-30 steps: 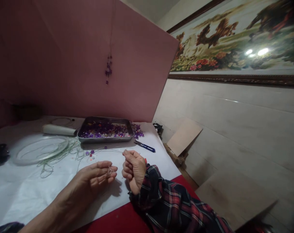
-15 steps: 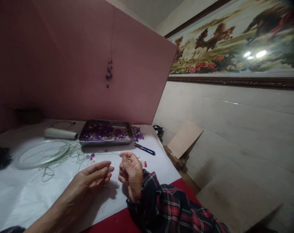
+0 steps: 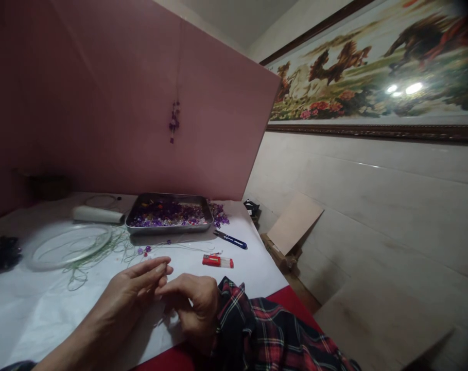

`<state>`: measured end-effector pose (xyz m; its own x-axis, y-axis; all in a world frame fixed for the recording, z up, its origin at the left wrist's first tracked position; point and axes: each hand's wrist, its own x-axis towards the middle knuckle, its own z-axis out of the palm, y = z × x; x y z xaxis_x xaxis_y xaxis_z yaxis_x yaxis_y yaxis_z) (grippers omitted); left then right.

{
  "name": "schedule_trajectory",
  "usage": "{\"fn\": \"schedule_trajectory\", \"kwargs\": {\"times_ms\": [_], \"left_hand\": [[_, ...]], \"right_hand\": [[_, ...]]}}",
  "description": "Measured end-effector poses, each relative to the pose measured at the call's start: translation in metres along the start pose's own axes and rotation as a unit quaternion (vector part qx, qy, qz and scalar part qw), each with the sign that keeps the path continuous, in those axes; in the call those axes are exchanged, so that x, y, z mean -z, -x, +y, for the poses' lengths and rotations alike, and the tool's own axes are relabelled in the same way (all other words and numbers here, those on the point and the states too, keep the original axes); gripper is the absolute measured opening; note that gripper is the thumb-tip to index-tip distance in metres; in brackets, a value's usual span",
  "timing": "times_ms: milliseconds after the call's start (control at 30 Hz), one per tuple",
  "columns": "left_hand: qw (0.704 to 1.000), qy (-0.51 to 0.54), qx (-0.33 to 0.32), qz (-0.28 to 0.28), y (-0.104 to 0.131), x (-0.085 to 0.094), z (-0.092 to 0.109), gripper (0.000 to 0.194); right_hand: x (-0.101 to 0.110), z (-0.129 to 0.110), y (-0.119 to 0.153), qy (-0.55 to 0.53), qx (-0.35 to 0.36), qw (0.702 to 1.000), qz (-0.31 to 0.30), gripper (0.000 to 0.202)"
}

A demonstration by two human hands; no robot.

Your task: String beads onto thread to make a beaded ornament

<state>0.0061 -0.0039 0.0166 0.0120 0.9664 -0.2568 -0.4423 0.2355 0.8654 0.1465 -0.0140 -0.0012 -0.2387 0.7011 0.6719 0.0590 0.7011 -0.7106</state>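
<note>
Above the near part of the white-covered tabletop [image 3: 253, 281], both hands are raised and close together. The left hand [image 3: 131, 288] has its thumb and forefinger pressed together on a small piece [image 3: 165, 268], too tiny to identify. The right hand [image 3: 193, 301] is half curled, its fingertips just beside the left; its inner side is turned away, so I cannot tell whether it grips anything. As to progress, one beaded strand [image 3: 174, 122] hangs made up against the pink panel [image 3: 114, 103]. By contrast, most of the stock is loose: mixed beads fill the metal tray [image 3: 172, 229], a purple heap [image 3: 220, 215] lies at its right side, and a few single beads [image 3: 146, 250] lie in front of it. Green cord [image 3: 76, 268] lies tangled and partly across a pale ring [image 3: 36, 260]. Blue snips [image 3: 231, 239] and a red lighter [image 3: 217, 262] lie beyond the right hand, neither in use. No completed piece is visible between the hands.
</note>
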Motion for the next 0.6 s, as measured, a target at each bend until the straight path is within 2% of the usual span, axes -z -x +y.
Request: {"fn": "schedule_trajectory", "kwargs": {"times_ms": [67, 167, 333, 467, 600], "left_hand": [[1.0, -0.008, 0.008, 0.001, 0.001, 0.0, -0.002, 0.027], [1.0, -0.017, -0.017, 0.004, 0.0, 0.0, -0.004, 0.024], [1.0, -0.011, -0.018, -0.014, -0.002, -0.002, -0.003, 0.02], [0.999, -0.012, -0.004, -0.032, -0.003, -0.003, -0.003, 0.021], [0.999, -0.008, -0.005, -0.038, -0.005, -0.002, -0.004, 0.021]], "right_hand": [[0.001, 0.003, -0.003, 0.033, 0.002, 0.999, 0.031, 0.019], [0.006, 0.008, -0.009, 0.107, 0.058, 0.989, 0.081, 0.017], [0.015, 0.012, -0.017, 0.222, 0.089, 0.965, 0.105, 0.018], [0.018, 0.007, -0.02, 0.215, 0.114, 0.966, 0.083, 0.018], [0.019, 0.004, -0.018, 0.283, 0.086, 0.954, 0.041, 0.019]]}}
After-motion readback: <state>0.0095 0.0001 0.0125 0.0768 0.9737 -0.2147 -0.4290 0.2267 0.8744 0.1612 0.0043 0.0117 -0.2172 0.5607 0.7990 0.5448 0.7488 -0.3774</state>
